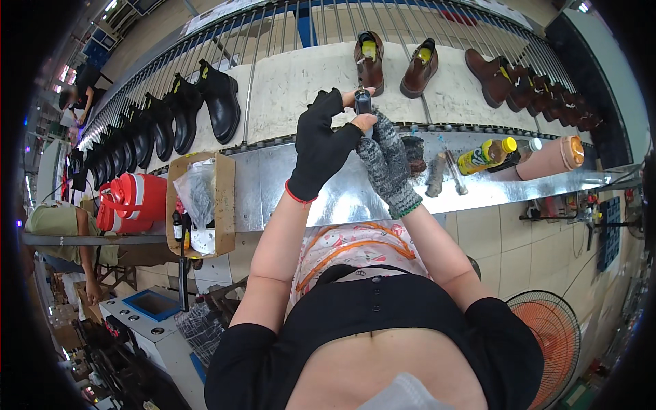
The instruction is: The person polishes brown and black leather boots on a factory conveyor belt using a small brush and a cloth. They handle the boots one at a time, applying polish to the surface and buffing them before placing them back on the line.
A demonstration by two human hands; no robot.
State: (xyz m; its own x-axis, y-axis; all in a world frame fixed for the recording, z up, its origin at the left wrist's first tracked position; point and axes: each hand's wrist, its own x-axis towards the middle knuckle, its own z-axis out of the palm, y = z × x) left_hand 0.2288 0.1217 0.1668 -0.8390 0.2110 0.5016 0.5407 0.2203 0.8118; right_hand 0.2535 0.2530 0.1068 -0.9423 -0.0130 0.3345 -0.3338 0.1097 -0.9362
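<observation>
My left hand, in a black fingerless glove, pinches a small dark bottle-like object at its top. My right hand, in a grey knitted glove, meets it from below and grips the same object. Both hands are raised over a shiny metal shelf. Just beyond them two brown ankle boots stand on a pale conveyor belt.
A row of black boots runs along the belt to the left, brown boots to the right. The shelf carries a yellow-capped bottle, an orange flask, a cardboard box and a red jug. Other people are at far left. An orange fan stands lower right.
</observation>
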